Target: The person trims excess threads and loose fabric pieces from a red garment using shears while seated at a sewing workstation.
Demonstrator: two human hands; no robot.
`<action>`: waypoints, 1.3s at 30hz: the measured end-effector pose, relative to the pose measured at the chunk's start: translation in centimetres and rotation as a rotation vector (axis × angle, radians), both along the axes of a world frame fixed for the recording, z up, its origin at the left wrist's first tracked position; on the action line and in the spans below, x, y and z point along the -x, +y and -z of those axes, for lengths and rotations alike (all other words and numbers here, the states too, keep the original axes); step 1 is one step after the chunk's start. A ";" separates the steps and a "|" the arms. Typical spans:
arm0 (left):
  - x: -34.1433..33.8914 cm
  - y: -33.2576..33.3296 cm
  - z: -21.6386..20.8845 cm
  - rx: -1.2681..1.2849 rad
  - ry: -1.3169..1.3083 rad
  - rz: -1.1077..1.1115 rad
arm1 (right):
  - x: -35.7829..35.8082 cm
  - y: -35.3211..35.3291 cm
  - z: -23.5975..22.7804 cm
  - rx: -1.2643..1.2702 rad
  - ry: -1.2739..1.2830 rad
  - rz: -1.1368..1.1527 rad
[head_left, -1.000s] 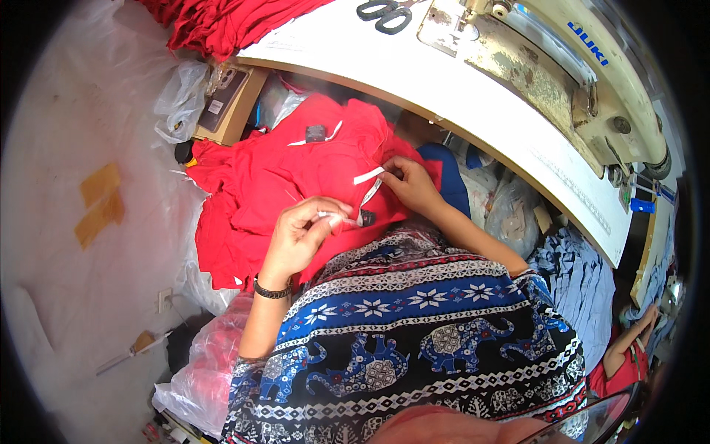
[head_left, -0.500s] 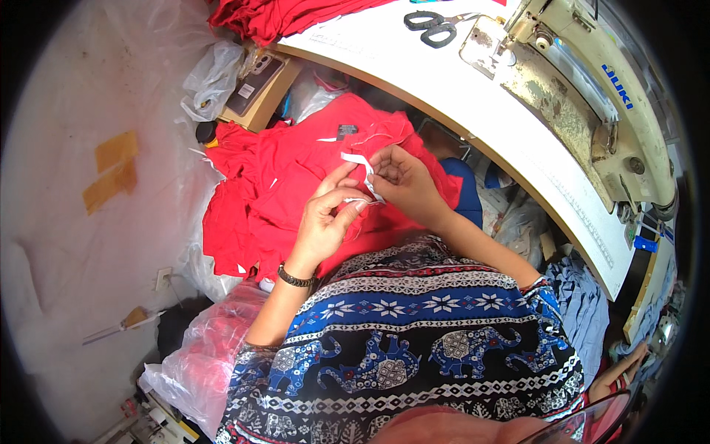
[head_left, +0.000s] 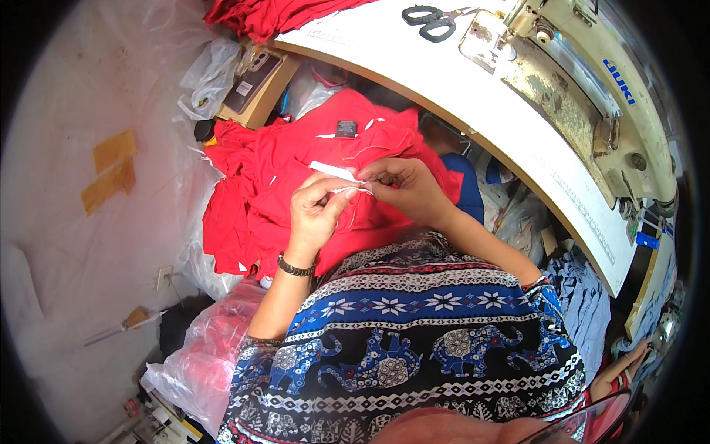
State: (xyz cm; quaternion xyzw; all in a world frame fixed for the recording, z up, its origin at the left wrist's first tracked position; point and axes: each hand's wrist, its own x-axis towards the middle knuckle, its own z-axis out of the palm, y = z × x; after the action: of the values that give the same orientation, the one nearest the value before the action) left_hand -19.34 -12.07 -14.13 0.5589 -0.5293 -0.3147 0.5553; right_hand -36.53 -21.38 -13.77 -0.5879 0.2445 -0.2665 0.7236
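Between both hands I hold a narrow white fabric strip (head_left: 334, 171), its free end pointing up and left. My left hand (head_left: 314, 213) pinches it between thumb and fingers; a dark watch sits on that wrist. Fingertips of my right hand (head_left: 409, 188) close on the strip's other end, right beside the left ones. Below them a heap of red cloth (head_left: 274, 159) spreads over my lap. A small black label (head_left: 346, 129) shows on the red cloth, just beyond the hands. Exactly how the strip folds between the fingertips is hidden.
A white sewing table (head_left: 473, 103) curves along the far right, carrying a sewing machine (head_left: 569, 96) and black-handled scissors (head_left: 431, 24). More red cloth (head_left: 266, 16) lies at its far left. A cardboard box (head_left: 259, 92) and plastic bag (head_left: 211, 78) stand far left. Another person's arm (head_left: 625, 368) shows at right.
My hands have come closer together. The strip's loose end has swung left and lies flatter, and my left fingers have closed from a spread pose.
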 end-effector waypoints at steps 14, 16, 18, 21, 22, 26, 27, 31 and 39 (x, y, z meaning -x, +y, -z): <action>0.3 0.3 -0.1 0.197 -0.008 -0.067 | 0.2 0.1 -1.7 0.111 0.039 -0.092; 0.3 0.3 0.3 0.191 0.012 -0.070 | 0.3 0.0 -1.9 0.094 0.094 -0.119; 0.5 0.3 0.3 0.172 0.105 -0.060 | 0.2 0.1 -1.8 0.060 0.063 -0.113; 0.3 0.0 -0.3 0.154 0.302 -0.024 | -0.1 0.4 -1.4 0.124 -0.016 -0.018; -0.3 -0.3 -0.5 0.172 0.330 -0.017 | 0.0 0.3 -1.7 0.242 0.020 0.034; -1.2 -1.0 -2.4 0.193 0.525 -0.112 | 0.5 0.0 -3.4 0.577 0.071 0.059; -1.3 -1.1 -2.6 0.199 0.547 -0.111 | 0.1 0.0 -3.5 0.630 0.057 0.074; -1.6 -1.4 -3.2 0.209 0.606 -0.127 | -1.3 -0.5 -2.4 0.864 0.118 0.066; -1.2 1.0 -9.2 0.359 0.649 -0.029 | 2.4 -1.3 -12.4 1.078 0.089 -0.029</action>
State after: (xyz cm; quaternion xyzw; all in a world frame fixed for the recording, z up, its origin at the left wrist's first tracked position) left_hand -18.09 -11.05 -4.94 0.3311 -0.3643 -0.3700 0.7879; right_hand -38.98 -22.70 -1.34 -0.8899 0.0952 -0.3190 0.3119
